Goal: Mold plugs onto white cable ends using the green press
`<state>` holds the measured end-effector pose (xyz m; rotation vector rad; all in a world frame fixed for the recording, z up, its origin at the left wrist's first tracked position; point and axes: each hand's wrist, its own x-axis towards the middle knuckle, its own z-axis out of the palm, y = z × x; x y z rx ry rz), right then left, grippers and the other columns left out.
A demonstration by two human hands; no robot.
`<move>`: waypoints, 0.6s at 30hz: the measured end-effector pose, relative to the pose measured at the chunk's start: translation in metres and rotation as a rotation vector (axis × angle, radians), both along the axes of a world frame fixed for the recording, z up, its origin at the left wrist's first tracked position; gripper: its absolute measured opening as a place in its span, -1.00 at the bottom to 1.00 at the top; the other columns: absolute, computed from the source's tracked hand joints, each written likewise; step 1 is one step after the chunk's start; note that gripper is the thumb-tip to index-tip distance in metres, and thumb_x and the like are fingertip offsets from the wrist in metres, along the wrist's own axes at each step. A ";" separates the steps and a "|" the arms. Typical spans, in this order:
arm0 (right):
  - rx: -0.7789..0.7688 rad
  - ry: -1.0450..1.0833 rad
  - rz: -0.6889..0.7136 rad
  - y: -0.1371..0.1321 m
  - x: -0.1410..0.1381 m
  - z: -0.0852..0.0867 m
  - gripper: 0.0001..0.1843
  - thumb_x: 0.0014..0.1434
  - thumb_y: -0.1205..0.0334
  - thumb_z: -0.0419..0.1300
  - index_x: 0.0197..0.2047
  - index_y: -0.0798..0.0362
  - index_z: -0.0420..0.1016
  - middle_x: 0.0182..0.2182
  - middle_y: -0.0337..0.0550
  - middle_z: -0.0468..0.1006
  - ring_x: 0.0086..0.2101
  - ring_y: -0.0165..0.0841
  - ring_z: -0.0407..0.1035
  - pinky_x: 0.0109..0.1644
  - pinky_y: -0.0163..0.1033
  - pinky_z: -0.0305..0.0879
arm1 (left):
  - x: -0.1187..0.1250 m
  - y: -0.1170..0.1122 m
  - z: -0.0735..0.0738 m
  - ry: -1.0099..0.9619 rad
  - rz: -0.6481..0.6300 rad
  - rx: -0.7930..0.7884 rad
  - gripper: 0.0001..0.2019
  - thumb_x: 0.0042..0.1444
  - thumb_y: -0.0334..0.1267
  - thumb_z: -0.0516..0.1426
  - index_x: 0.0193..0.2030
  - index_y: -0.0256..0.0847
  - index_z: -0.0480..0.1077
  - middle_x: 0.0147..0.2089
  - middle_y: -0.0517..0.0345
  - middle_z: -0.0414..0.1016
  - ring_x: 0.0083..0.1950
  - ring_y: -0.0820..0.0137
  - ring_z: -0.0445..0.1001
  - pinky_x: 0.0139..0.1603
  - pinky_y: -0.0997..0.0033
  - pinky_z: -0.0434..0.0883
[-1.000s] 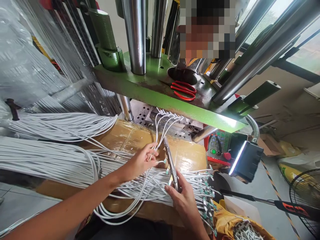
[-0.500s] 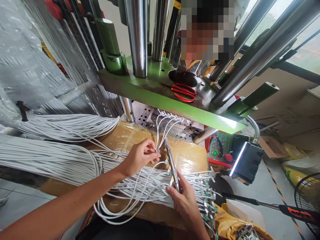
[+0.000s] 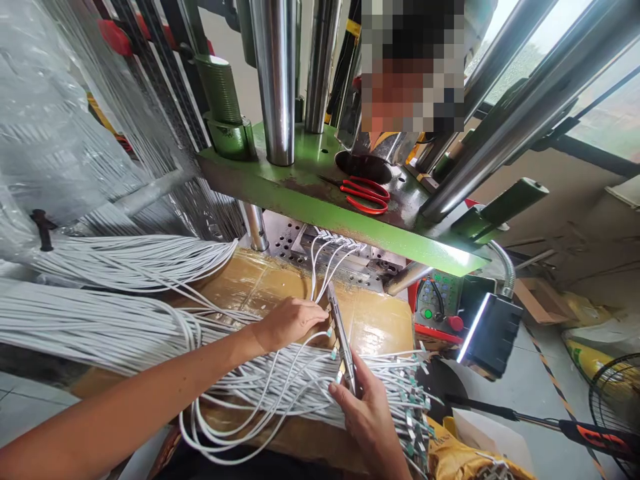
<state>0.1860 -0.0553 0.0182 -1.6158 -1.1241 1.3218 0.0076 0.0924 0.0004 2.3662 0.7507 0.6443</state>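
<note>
My left hand [image 3: 290,321] is closed in a pinch on a white cable end, pressing it against the upper part of a long metal fixture bar [image 3: 341,337]. My right hand [image 3: 367,413] grips the lower end of that bar, holding it over a taped cardboard box [image 3: 260,280]. Several white cables [image 3: 280,387] with small green-tipped connectors loop from the bar across the box. More cables [image 3: 330,257] run up into the mould under the green press plate [image 3: 320,200].
A thick bundle of white cables [image 3: 100,320] lies at the left. Red scissors [image 3: 364,189] rest on the press plate among steel columns. A control box [image 3: 440,307] and a lamp [image 3: 493,330] stand at the right. Another person stands behind the press.
My left hand has dropped from the cables rising to the mould and moved right onto the bar with a cable end. My right hand has kept its hold on the bar.
</note>
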 end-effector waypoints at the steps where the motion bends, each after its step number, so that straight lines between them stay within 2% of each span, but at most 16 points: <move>1: 0.000 -0.055 0.022 -0.001 0.002 0.001 -0.32 0.08 0.02 0.26 0.23 0.10 0.30 -0.49 -0.32 0.32 -0.46 -0.43 0.15 -0.35 -0.35 0.17 | 0.001 0.001 0.003 0.020 -0.003 -0.001 -0.75 0.26 -0.35 0.03 -0.17 -0.16 0.56 -0.19 0.11 0.62 -0.17 0.38 0.56 -0.05 0.44 0.41; 3: -0.008 -0.166 0.079 -0.003 0.010 0.004 -0.33 0.12 0.03 0.21 0.25 0.10 0.27 -0.48 -0.29 0.38 -0.46 -0.40 0.20 -0.34 -0.33 0.21 | 0.007 0.003 0.011 0.064 -0.002 0.007 -0.78 0.22 -0.38 0.06 -0.21 -0.16 0.56 -0.20 0.12 0.58 -0.17 0.36 0.53 -0.07 0.42 0.39; 5: -0.021 -0.308 0.129 -0.007 0.023 0.007 -0.32 0.12 0.06 0.20 0.28 0.09 0.24 -0.43 -0.23 0.47 -0.45 -0.36 0.29 -0.30 -0.28 0.27 | 0.015 0.007 0.020 0.116 0.002 0.041 -0.80 0.09 -0.41 0.15 -0.17 -0.16 0.53 -0.14 0.10 0.52 -0.11 0.30 0.48 -0.05 0.38 0.38; 8: 0.014 -0.735 0.206 -0.008 0.046 0.017 -0.33 -0.04 0.17 0.31 0.19 -0.01 0.39 -0.28 -0.09 0.55 -0.29 -0.17 0.42 -0.26 -0.18 0.34 | 0.028 0.018 0.029 0.152 0.011 0.054 -0.53 -0.15 -0.38 0.30 -0.01 -0.14 0.45 -0.04 0.07 0.43 -0.02 0.19 0.42 0.02 0.27 0.38; 10: 0.088 -1.012 0.274 0.006 0.058 0.028 -0.40 -0.11 0.17 0.37 0.07 -0.08 0.50 -0.16 -0.04 0.54 -0.14 -0.03 0.41 -0.22 -0.12 0.36 | 0.034 0.028 0.026 0.096 0.177 0.056 -0.37 -0.19 -0.31 0.34 0.11 -0.14 0.36 0.07 0.00 0.38 0.08 0.12 0.37 0.11 0.17 0.34; 12: 0.205 -1.119 0.328 0.038 0.060 0.038 -0.52 -0.01 0.10 0.33 0.03 -0.09 0.52 -0.07 -0.02 0.52 -0.06 -0.02 0.38 -0.11 -0.06 0.35 | 0.037 0.039 0.017 0.017 0.443 0.095 -0.22 -0.14 -0.25 0.34 0.26 -0.17 0.19 0.24 -0.13 0.25 0.23 0.00 0.24 0.21 0.02 0.25; 14: 0.365 -1.088 0.303 0.090 0.053 0.043 -0.59 0.16 0.10 0.20 0.06 0.00 0.49 0.01 0.03 0.48 -0.02 -0.08 0.37 0.02 -0.04 0.30 | 0.038 0.049 0.004 -0.011 0.628 0.126 -0.11 -0.11 -0.23 0.33 0.35 -0.21 0.03 0.37 -0.25 0.04 0.34 -0.09 0.09 0.25 -0.09 0.18; 16: 0.524 -1.036 0.165 0.155 0.038 0.040 -0.60 0.22 0.15 0.13 0.07 0.14 0.46 0.03 0.15 0.46 0.03 -0.07 0.33 0.09 -0.01 0.23 | 0.036 0.055 -0.009 -0.007 0.667 0.121 -0.09 -0.08 -0.30 0.30 0.38 -0.25 -0.06 0.42 -0.32 -0.10 0.37 -0.11 0.03 0.26 -0.08 0.17; 18: 0.588 -1.023 0.087 0.216 0.019 0.034 -0.62 0.27 0.16 0.05 0.00 0.25 0.47 -0.07 0.22 0.51 0.01 -0.04 0.34 0.08 0.05 0.19 | 0.033 0.059 -0.018 -0.026 0.644 0.050 -0.14 -0.01 -0.43 0.21 0.40 -0.29 -0.12 0.40 -0.33 -0.03 0.36 -0.03 0.09 0.27 0.01 0.20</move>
